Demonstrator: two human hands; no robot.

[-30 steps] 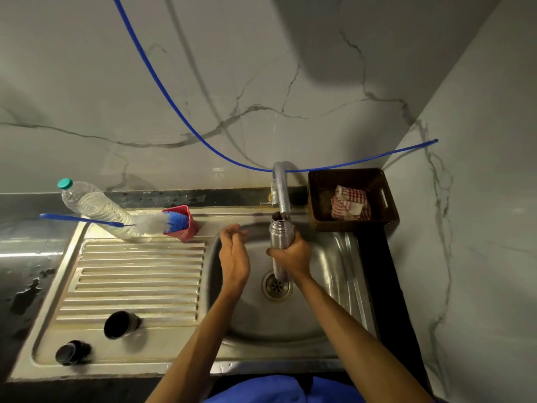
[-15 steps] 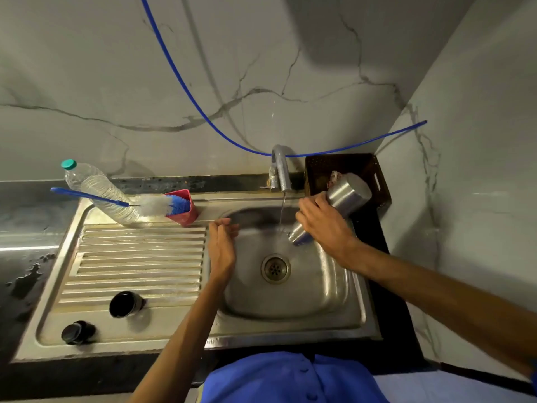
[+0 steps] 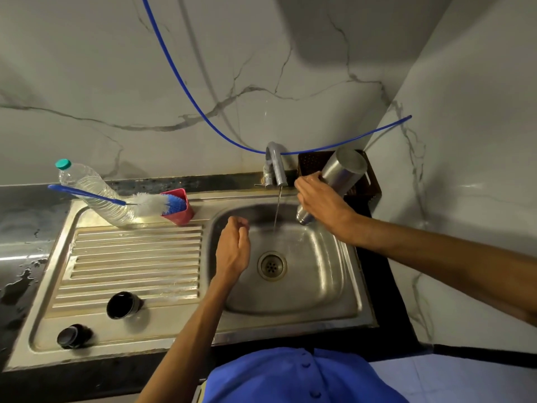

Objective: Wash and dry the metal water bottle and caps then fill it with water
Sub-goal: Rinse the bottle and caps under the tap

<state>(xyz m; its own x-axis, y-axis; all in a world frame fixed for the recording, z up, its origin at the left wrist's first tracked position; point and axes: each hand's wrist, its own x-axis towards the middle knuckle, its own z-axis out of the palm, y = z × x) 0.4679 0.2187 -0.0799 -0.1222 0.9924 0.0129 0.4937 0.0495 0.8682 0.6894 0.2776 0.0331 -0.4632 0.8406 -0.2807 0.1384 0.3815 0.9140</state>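
Right hand: wrapped round the bottle, which is tilted mouth-down over the back right of the sink, base raised before the basket.
Left hand: holds nothing, fingers loosely curled, over the basin's left side.
Tap: thin stream running.
Two caps: on the drainboard, front left.

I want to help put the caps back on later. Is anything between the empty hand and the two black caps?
Nothing visible stands between them. The left hand hangs over the sink basin; the two black caps sit on the bare drainboard to its left.
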